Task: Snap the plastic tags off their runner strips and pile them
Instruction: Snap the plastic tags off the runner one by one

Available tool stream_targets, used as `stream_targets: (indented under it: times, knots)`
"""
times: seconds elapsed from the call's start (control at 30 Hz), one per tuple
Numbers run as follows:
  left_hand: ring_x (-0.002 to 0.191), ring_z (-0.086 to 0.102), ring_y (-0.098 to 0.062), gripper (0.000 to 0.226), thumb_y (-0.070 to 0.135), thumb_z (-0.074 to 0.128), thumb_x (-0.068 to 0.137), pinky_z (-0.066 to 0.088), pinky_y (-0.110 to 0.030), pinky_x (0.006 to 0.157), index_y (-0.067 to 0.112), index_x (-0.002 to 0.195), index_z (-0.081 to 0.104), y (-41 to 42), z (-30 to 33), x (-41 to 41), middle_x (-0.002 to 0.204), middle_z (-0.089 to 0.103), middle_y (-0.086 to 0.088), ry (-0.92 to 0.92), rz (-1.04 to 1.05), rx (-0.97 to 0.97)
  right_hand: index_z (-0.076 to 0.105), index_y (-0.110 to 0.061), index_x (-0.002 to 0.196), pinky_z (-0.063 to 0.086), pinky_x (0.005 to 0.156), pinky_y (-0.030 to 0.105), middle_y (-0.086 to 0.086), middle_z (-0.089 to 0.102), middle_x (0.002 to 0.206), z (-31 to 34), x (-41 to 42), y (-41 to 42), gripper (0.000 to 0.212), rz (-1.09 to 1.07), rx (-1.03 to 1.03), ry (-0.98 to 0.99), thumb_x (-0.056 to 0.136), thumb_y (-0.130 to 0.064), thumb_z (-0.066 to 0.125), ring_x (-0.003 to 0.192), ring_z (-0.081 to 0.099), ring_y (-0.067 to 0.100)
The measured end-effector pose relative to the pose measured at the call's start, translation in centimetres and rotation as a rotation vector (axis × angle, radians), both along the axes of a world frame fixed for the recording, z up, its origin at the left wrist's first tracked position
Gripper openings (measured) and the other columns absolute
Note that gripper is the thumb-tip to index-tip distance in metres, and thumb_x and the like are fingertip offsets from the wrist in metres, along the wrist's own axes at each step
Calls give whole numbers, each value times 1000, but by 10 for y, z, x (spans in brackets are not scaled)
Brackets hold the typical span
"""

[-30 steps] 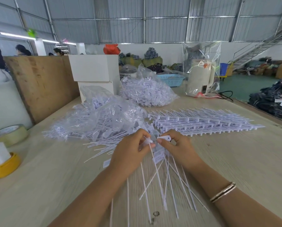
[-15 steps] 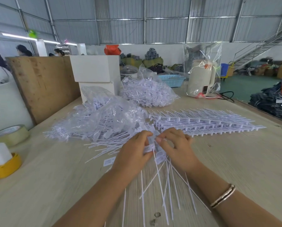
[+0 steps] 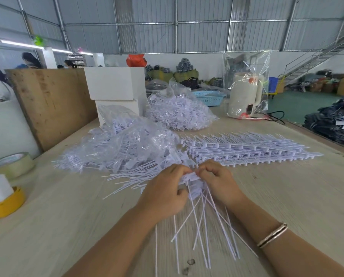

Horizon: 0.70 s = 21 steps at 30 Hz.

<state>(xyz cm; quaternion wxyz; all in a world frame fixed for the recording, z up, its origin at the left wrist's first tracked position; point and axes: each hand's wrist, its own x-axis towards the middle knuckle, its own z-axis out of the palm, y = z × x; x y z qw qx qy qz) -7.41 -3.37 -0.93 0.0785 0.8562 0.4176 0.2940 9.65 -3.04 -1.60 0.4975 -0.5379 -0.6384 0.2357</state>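
Note:
My left hand (image 3: pixel 165 192) and my right hand (image 3: pixel 220 181) meet at the table's middle, both pinched on a bunch of white plastic tags (image 3: pixel 193 179). Thin white tails of that bunch (image 3: pixel 207 226) fan out toward me between my forearms. Just beyond my hands lies a loose pile of separated tags (image 3: pixel 131 172), partly under a clear plastic bag (image 3: pixel 127 140). A flat stack of tags on runner strips (image 3: pixel 247 150) lies to the right behind my right hand.
A second bag of tags (image 3: pixel 179 114) sits further back by white boxes (image 3: pixel 115 84). Tape rolls (image 3: pixel 13 164) and a yellow ring (image 3: pixel 7 204) lie at left. A bagged kettle (image 3: pixel 245 94) and blue basket (image 3: pixel 209 97) stand behind. A wooden board (image 3: pixel 51 104) leans at left.
My hands have stayed together at the same spot, fingers shifting on the tag bunch. The tails below fan slightly differently; the view has tilted a little.

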Motion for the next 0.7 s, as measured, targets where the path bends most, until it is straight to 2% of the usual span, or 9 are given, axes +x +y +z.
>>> stream_targets:
  times: [0.07, 0.17, 0.27, 0.33, 0.43, 0.53, 0.6, 0.63, 0.7]
  knots:
    - [105, 50, -11, 47, 15, 53, 82, 46, -35, 83, 27, 126, 41, 0, -1, 0, 123, 43, 11, 43, -9, -7, 62, -14, 68, 32, 98, 58, 1, 57, 79, -1, 0, 0, 22, -2, -21, 18, 89, -19, 58, 84, 55, 19]
    - [101, 52, -12, 32, 19, 57, 88, 46, -35, 81, 22, 118, 48, 2, -3, -1, 115, 45, 8, 43, 8, 46, 62, -18, 69, 31, 101, 55, -2, 58, 81, -2, -2, -2, 21, 34, -40, 2, 88, -25, 60, 90, 55, 18]
    - [94, 54, -9, 21, 25, 60, 89, 46, -29, 74, 21, 108, 55, 3, -3, -1, 106, 49, 10, 1, 25, 84, 66, -32, 63, 36, 96, 40, -19, 60, 77, 1, -7, -7, 20, 133, -38, -11, 83, -28, 68, 89, 54, 7]
    - [90, 54, -8, 19, 26, 60, 88, 46, -29, 71, 23, 106, 57, 4, -2, -1, 102, 50, 11, -6, 37, 93, 67, -35, 64, 37, 93, 40, -23, 59, 74, 3, -8, -8, 20, 165, -36, -15, 81, -26, 72, 84, 54, 3]
    - [86, 55, -10, 18, 29, 63, 86, 47, -32, 71, 23, 102, 57, 3, -1, -2, 97, 53, 11, -49, 74, 82, 67, -40, 68, 33, 98, 42, -19, 59, 79, 5, -7, -7, 18, 131, -21, -71, 80, -28, 72, 91, 54, 2]
    - [84, 57, -14, 16, 26, 64, 85, 46, -34, 71, 18, 98, 60, 3, -1, -2, 94, 57, 7, -91, 78, 71, 67, -34, 69, 34, 87, 25, -19, 59, 77, 5, -7, -8, 18, 169, 25, -55, 81, -21, 72, 84, 52, -7]
    - [85, 58, -16, 16, 24, 65, 85, 45, -33, 72, 16, 99, 64, 4, -1, -2, 96, 62, 4, -109, 81, 61, 67, -26, 71, 37, 81, 18, -13, 57, 78, 5, -7, -9, 16, 192, 61, -51, 81, -15, 71, 78, 52, -7]
    - [86, 59, -16, 16, 24, 65, 86, 44, -32, 72, 15, 99, 65, 5, -1, -2, 97, 63, 2, -118, 81, 57, 67, -24, 72, 38, 81, 20, -11, 56, 79, 5, -7, -9, 15, 193, 81, -54, 82, -13, 71, 77, 52, -5]
    - [86, 60, -16, 17, 24, 66, 85, 42, -29, 71, 14, 99, 68, 5, -1, -2, 96, 65, 1, -144, 74, 46, 65, -27, 73, 40, 90, 39, -9, 55, 82, 5, -7, -8, 18, 162, 113, -89, 82, -13, 71, 81, 54, 3]
